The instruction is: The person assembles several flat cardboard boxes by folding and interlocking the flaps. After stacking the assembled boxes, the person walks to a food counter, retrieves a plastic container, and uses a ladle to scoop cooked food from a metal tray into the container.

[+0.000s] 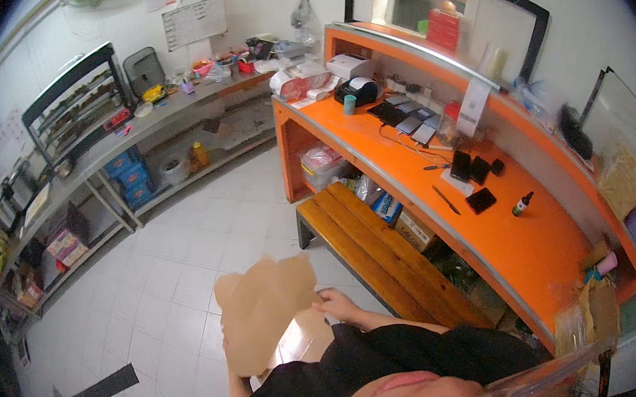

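Note:
Brown paper or thin card (267, 301) with a wavy, scalloped edge is in front of my body, above the floor. Its lower part has a bright, shiny pale patch (294, 339), and I cannot tell if that is a clear window or a gap. My right hand (335, 305) pinches the right edge, fingers closed on it. On the left, my left forearm (239, 393) rises to the sheet's lower left edge. The sheet hides most of that hand, so its fingers do not show.
A wooden bench (386, 257) stands to my right. Behind it runs an orange counter (525, 246) with phones, a printer (359, 92) and a small bottle (522, 204). A metal shelf table (192, 103) lines the far wall, with a glass display case (80, 107). Black tape (94, 391) marks the tiled floor.

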Action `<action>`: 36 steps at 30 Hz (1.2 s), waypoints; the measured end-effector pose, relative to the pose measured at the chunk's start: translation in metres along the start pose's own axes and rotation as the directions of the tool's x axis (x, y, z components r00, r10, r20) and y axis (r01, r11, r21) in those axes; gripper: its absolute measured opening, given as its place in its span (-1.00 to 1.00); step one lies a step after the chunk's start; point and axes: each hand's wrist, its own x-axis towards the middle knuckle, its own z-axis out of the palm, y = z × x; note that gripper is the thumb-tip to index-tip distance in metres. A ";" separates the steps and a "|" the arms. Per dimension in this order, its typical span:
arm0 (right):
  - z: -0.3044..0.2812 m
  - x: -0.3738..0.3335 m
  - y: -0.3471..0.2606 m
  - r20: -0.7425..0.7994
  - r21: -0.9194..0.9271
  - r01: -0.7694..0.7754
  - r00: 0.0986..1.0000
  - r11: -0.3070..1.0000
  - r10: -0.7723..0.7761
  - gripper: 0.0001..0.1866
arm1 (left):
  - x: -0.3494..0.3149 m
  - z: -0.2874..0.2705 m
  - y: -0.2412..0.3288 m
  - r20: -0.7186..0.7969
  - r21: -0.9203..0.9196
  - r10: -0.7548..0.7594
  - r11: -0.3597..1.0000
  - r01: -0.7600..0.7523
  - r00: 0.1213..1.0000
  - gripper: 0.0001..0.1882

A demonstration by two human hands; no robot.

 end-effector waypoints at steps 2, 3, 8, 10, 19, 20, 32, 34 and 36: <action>-0.027 0.012 -0.024 -0.094 0.115 -0.108 0.988 0.987 0.120 -0.69 | 0.038 0.034 0.032 0.116 -0.050 -0.024 0.998 0.030 0.993 -0.38; -0.041 0.016 -0.054 -0.113 0.177 -0.200 0.969 0.964 0.222 -0.71 | 0.055 0.053 0.047 0.164 -0.079 -0.028 0.996 0.042 0.986 -0.39; -0.135 0.067 -0.018 -0.467 0.234 -0.008 0.876 0.972 0.120 -0.60 | 0.135 0.168 0.100 0.445 -0.204 0.002 0.974 0.099 0.896 -0.42; -0.182 0.091 -0.019 -0.598 0.203 0.142 0.802 0.969 0.008 -0.53 | 0.172 0.196 0.104 0.573 -0.278 0.097 0.957 0.082 0.814 -0.40; -0.404 0.160 0.036 -0.941 -0.027 0.040 0.336 0.999 -0.039 -0.33 | 0.349 0.244 0.155 0.572 0.213 -0.169 0.976 0.053 0.803 -0.53; -0.408 0.171 0.032 -0.956 -0.037 0.017 0.291 0.999 -0.040 -0.30 | 0.374 0.241 0.156 0.547 0.192 -0.185 0.977 0.093 0.816 -0.55; -0.451 0.301 -0.093 -0.910 -0.313 -0.745 0.058 0.588 -0.411 -0.40 | 0.602 0.311 0.219 0.350 0.177 -0.157 0.979 0.099 0.923 -0.65; -0.454 0.358 -0.118 -0.898 -0.386 -0.682 0.124 0.621 -0.423 -0.58 | 0.658 0.335 0.246 0.353 0.243 -0.138 0.969 0.051 0.925 -0.67; -0.498 0.402 -0.092 -0.851 -0.477 -0.634 0.161 0.609 -0.499 -0.62 | 0.716 0.368 0.277 0.396 0.234 -0.091 0.972 -0.005 0.914 -0.68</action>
